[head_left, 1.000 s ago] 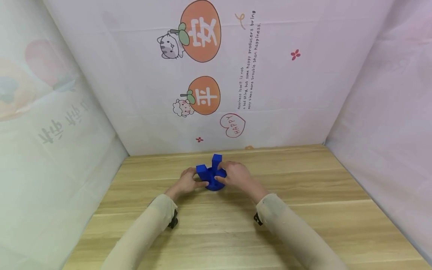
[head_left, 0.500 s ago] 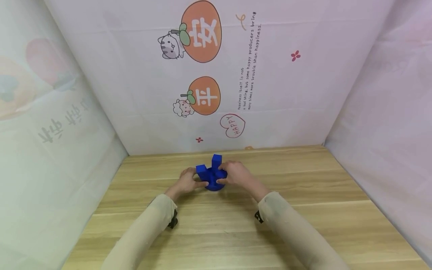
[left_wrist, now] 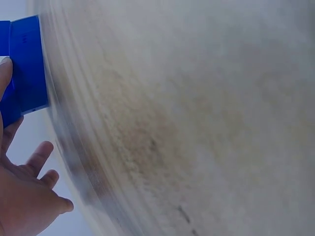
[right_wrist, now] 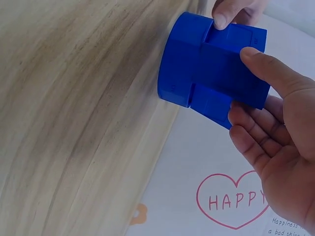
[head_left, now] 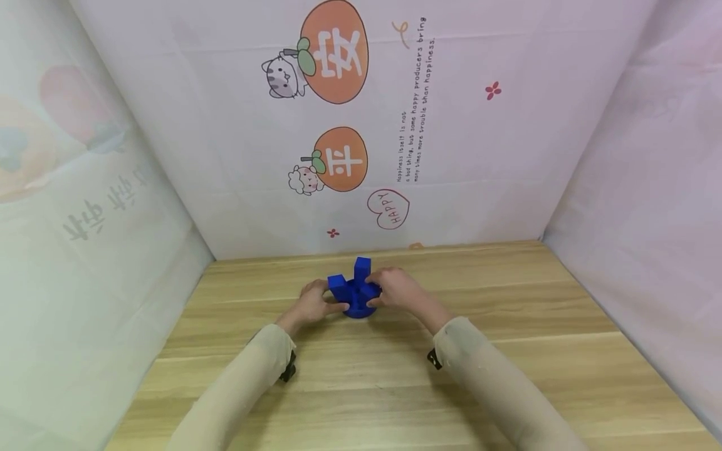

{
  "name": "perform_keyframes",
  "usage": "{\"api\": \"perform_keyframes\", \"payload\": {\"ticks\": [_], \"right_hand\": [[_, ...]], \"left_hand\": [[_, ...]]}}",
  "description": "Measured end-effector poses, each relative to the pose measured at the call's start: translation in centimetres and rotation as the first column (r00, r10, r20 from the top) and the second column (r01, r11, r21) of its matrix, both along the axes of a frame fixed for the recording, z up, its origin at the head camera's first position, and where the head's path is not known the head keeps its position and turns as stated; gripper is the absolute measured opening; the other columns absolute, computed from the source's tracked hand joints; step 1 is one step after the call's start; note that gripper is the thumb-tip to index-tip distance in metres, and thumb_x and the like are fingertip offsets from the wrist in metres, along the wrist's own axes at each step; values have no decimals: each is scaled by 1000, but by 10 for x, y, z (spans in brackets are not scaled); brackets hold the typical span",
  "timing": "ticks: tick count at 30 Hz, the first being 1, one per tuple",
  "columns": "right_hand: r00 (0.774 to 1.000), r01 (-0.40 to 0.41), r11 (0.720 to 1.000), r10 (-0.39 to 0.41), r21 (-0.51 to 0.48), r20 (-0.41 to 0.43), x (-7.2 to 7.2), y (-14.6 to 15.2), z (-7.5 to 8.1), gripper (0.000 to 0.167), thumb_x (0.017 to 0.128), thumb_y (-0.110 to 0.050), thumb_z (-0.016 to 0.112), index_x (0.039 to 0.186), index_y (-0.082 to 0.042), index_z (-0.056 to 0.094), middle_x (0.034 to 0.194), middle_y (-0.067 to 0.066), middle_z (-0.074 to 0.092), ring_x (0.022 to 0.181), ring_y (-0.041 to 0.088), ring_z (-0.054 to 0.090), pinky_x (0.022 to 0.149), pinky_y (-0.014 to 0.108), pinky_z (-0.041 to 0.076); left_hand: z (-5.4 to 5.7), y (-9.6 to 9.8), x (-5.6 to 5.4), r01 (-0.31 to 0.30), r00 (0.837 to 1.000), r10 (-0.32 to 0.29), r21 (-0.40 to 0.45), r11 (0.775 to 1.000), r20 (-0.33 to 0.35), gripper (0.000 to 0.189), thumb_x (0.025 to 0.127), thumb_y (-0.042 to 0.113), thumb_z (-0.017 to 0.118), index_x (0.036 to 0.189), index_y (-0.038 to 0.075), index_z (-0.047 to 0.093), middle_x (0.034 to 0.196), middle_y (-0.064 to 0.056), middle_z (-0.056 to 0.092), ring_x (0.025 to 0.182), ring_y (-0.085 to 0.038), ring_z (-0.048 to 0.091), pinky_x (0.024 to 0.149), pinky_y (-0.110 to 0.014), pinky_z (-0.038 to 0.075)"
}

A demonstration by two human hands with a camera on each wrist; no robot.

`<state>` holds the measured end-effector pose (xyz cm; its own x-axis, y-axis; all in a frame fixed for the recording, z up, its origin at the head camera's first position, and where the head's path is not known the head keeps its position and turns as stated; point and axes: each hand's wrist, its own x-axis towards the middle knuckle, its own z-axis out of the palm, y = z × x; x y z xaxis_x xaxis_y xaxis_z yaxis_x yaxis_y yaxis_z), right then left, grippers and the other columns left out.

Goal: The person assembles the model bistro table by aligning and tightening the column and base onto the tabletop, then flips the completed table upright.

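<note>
A blue round base (head_left: pixel 358 311) with several blue rectangular blocks standing in it is on the wooden table in the head view. My left hand (head_left: pixel 312 305) grips its left side, thumb at the front by the left block (head_left: pixel 338 285). My right hand (head_left: pixel 399 290) pinches the right block (head_left: pixel 369 292) between thumb and fingers. In the right wrist view that block (right_wrist: pixel 229 73) juts out of the round base (right_wrist: pixel 179 59), and my left thumb (right_wrist: pixel 221 19) presses another block. The left wrist view catches only part of the blue base (left_wrist: pixel 29 64) beside my left hand (left_wrist: pixel 29 196).
Behind the wooden table (head_left: pixel 361 388) rises a white printed cloth wall (head_left: pixel 451 156), close beyond the blue piece. More cloth walls stand at the left (head_left: pixel 113 250) and right (head_left: pixel 632 207). A black wrist strap piece (head_left: pixel 289 367) shows under the left sleeve.
My right hand has shifted slightly to the right, its thumb moving away from the middle of the base. The left hand and the base look nearly still.
</note>
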<state>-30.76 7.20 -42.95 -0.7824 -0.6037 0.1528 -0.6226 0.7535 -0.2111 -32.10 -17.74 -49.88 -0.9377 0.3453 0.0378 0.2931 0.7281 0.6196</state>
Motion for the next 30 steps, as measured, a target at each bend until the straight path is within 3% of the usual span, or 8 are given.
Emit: {"api": "perform_keyframes", "payload": {"ticks": [6,11,15,21,24,30], "right_hand": [[1000,24,999,-24,-25,5,3,2,-1,51,80,-33,85,120,-4,70,118,13,72,107,27,69,94,41,56],[995,66,995,-61,-75,75,4,7,-6,61,80,-35,84,130,-6,64,111,10,74,98,21,70,88,38,57],[984,134,987,-123,-84,128,2,16,-9,70,80,-37,83,138,-8,58,103,7,74,92,21,69,87,40,55],[957,186,982,-177,-20,230,-10,20,-25,69,79,-39,81,136,-7,59,102,6,74,96,22,68,89,40,55],[945,193,981,-185,-3,269,-16,18,-35,68,78,-42,82,132,-8,62,98,2,72,91,17,66,86,37,55],[957,170,985,-166,3,237,-25,11,-49,48,75,-41,86,107,-9,70,81,-3,65,76,14,59,75,34,51]], "left_hand": [[2,2,2,-8,1000,8,-12,1000,-2,57,86,49,75,133,20,61,139,-4,61,137,-31,45,120,-57,20],[-1,1,5,-19,1000,20,-32,999,19,67,88,50,73,142,16,53,146,-8,54,143,-36,37,120,-61,22],[3,0,6,-27,1000,28,-58,998,15,77,84,54,75,144,12,51,147,-12,52,143,-38,38,119,-59,27],[8,-3,1,-18,1000,17,-91,996,-7,77,79,53,80,137,8,56,141,-14,56,136,-36,45,118,-54,29],[6,-4,-2,-5,1000,5,-97,995,-1,76,77,53,82,135,12,58,140,-12,58,135,-34,47,119,-52,28],[-2,-5,-5,3,1000,-4,-114,994,-12,77,76,51,83,138,13,56,140,-11,58,134,-33,47,118,-53,27]]}}
